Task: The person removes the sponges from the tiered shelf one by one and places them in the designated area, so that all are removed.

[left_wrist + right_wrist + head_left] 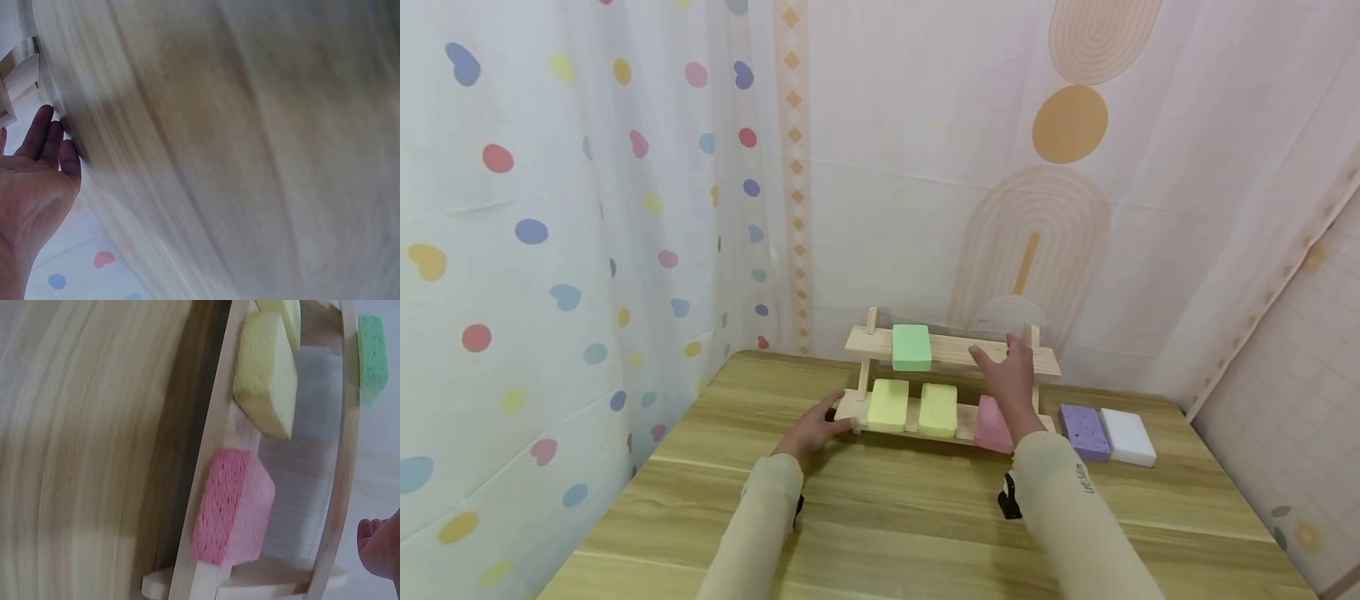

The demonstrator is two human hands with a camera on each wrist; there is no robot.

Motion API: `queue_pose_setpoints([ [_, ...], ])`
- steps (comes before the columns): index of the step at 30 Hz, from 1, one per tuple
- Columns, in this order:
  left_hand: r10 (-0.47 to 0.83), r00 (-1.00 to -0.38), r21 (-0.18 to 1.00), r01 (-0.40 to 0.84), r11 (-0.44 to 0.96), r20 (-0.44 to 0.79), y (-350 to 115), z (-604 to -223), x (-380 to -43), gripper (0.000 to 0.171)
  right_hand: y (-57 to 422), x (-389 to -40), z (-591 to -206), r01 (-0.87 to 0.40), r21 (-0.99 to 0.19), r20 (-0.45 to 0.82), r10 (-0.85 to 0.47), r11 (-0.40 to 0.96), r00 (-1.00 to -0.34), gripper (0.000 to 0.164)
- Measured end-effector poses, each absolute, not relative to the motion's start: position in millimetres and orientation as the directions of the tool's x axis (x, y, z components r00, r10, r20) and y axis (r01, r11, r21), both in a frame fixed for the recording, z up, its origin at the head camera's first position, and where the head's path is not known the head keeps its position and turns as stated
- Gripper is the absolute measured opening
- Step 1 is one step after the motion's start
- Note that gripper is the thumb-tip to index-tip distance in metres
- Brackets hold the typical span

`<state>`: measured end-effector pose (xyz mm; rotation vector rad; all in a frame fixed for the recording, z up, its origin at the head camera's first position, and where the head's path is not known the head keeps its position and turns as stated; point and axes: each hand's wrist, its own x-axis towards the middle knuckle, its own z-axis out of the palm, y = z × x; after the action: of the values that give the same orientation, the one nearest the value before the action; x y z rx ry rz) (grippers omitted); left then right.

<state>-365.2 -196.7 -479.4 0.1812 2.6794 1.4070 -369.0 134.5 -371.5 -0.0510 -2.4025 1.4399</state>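
A two-tier wooden rack [951, 348] stands toward the back of the table. On its upper board sits a green sponge [912, 347]. The lower board carries a yellow sponge [889, 406], a second yellow sponge [938, 411] and a pink sponge [992, 423], partly behind my right arm. My left hand [815, 427] is at the rack's lower left end, fingers extended; whether it touches the wood I cannot tell. Over the right part of the upper board is my right hand [1011, 379], thumb and fingers apart, holding nothing. The right wrist view catches only its fingers at the edge.
To the right of the rack, a purple sponge [1084, 432] and a white sponge [1127, 437] lie side by side on the wooden table [895, 517]. Patterned curtains [887, 225] hang behind the table and along its left side.
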Motion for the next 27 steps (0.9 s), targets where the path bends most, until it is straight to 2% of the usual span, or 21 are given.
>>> queue_pose_setpoints([
  [13, 0.151, -0.987, 0.833, 0.038, 0.553, -0.055, -196.4, -479.0, -365.2, 0.078, 72.3, -370.3, -386.5, -0.159, -0.890, 0.256, 0.180, 0.427, -0.950, 0.089],
  [27, 0.144, -0.989, 0.834, 0.043, 0.551, -0.044, -198.0, -480.8, -366.8, 0.076, 34.7, -368.4, -398.7, -0.172, -0.846, 0.316, 0.214, 0.505, -0.924, 0.091],
])
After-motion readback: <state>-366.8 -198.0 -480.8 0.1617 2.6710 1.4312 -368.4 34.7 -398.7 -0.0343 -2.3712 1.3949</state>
